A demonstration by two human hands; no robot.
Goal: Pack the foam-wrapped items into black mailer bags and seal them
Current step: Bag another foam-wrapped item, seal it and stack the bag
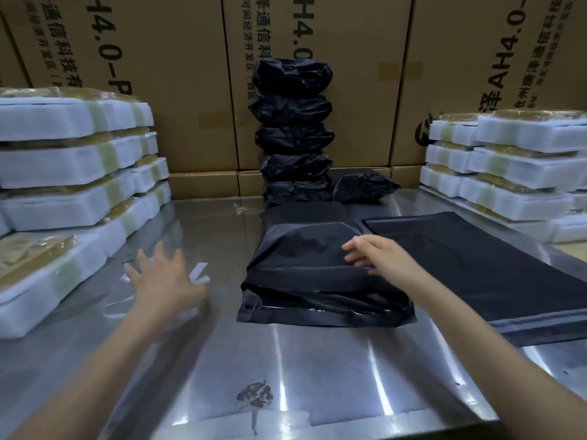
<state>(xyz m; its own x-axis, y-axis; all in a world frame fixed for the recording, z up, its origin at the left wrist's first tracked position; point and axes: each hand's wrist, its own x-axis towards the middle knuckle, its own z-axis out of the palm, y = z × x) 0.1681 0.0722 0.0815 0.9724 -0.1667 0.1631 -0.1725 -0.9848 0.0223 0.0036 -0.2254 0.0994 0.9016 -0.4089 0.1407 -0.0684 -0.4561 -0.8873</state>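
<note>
We see a filled black bag (317, 268) lying mid-tabletop (286, 369), its flap end toward us. Our right hand (378, 257) rests on its top with straight fingers, grip loose; our left hand (162, 281) hovers spread and empty beside it. Foam-wrapped items (73, 160) stack at left, sealed bags (295, 134) behind.

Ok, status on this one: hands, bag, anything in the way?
Left hand open above the table. Right hand open, fingers on filled mailer bag. Flap unsealed. Nothing in the way.
</note>
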